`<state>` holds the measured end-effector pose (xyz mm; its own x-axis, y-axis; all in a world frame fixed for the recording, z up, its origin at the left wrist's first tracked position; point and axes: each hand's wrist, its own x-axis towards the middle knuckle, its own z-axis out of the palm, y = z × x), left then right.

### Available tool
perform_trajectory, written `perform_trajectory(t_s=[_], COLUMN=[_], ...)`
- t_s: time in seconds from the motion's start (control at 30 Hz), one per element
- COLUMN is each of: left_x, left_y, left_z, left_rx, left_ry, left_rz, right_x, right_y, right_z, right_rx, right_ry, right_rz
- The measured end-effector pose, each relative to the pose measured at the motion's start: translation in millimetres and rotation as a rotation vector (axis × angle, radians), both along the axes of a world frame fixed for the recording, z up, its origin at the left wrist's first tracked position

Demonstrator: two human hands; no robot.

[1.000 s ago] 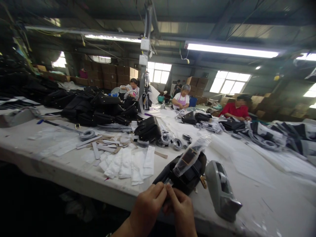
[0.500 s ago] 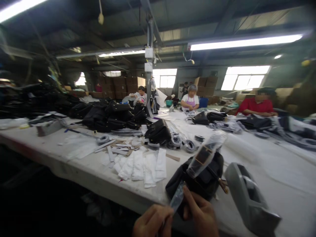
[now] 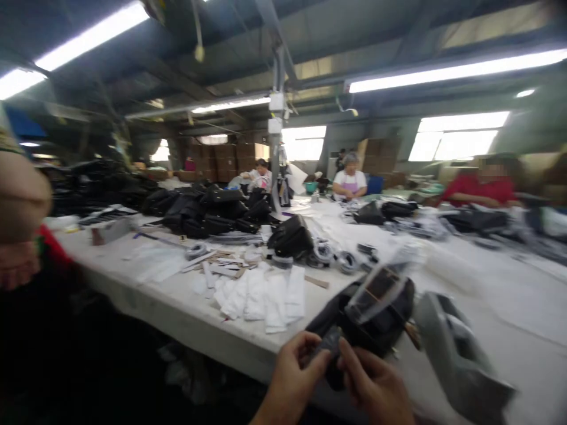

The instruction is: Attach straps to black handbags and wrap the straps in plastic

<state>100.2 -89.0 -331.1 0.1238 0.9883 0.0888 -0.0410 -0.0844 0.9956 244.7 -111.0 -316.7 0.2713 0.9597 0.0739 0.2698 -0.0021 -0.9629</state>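
A narrow strip in clear plastic (image 3: 328, 343), dark in this light, is pinched between my two hands at the table's near edge. My left hand (image 3: 297, 365) closes thumb and fingers on its near end. Closed at the far end is my right hand (image 3: 374, 381), its fingertips pressed together on the strip. Just behind them lies a black handbag (image 3: 396, 321), partly covered by my fingers. On top of the bag rests a clear plastic sleeve (image 3: 376, 289) with something dark and brown inside.
A grey tape dispenser (image 3: 463, 357) stands right of the bag. White folded pieces (image 3: 266, 298), coiled straps (image 3: 325, 252) and piled black bags (image 3: 208, 206) cover the table (image 3: 177, 319). A person's arm (image 3: 20, 195) is at the left; co-workers sit across.
My left hand has moved up and right along the strip, closer to my right hand. The view has shifted, and a person's arm has come in at the left.
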Motion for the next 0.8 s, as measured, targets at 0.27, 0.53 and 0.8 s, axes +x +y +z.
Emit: perform_trajectory(t_s=[0.27, 0.53, 0.8], left_x=[-13, -5, -5], left_y=[13, 7, 4], left_z=[-12.4, -20.4, -18.5], left_rx=[-0.006, -0.033, -0.018], left_ry=[0.091, 0.077, 0.078], left_rz=[0.053, 0.168, 0.177], right_x=[146, 223, 202], right_y=[-26, 11, 1], right_z=[6.5, -10.1, 12.3], right_rx=[0.156, -0.080, -0.013], right_ry=[-0.359, -0.118, 0.240], right_rz=[-0.686, -0.498, -0.431])
